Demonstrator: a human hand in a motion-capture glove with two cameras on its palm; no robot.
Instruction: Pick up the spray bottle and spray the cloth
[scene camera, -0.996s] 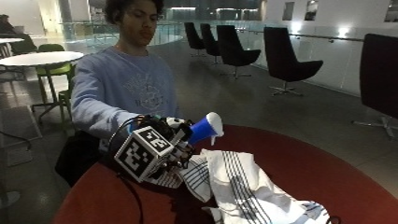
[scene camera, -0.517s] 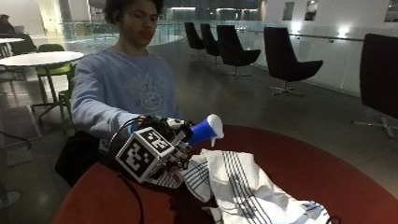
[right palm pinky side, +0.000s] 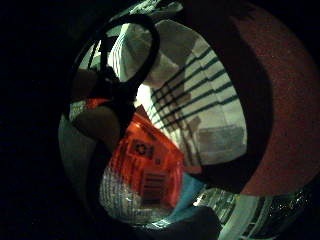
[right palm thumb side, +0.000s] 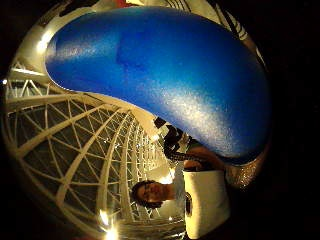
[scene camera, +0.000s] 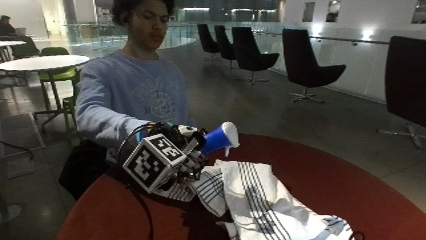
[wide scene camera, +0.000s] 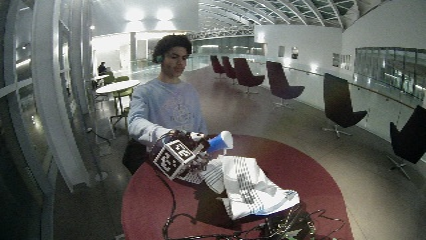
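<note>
- Nozzle end of the spray bottle (scene camera: 218, 139) points out past the right hand (scene camera: 174, 156), which is wrapped around its body above the round table (scene camera: 346, 185).
- Cloth (scene camera: 256, 200) lies just below and ahead, spread toward the table's near edge.

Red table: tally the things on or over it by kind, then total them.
Spray bottles: 1, the spray bottle, gripped by the gloved right hand above the table.
Cloths: 1, the striped white cloth lying on the table.
Total: 2.
</note>
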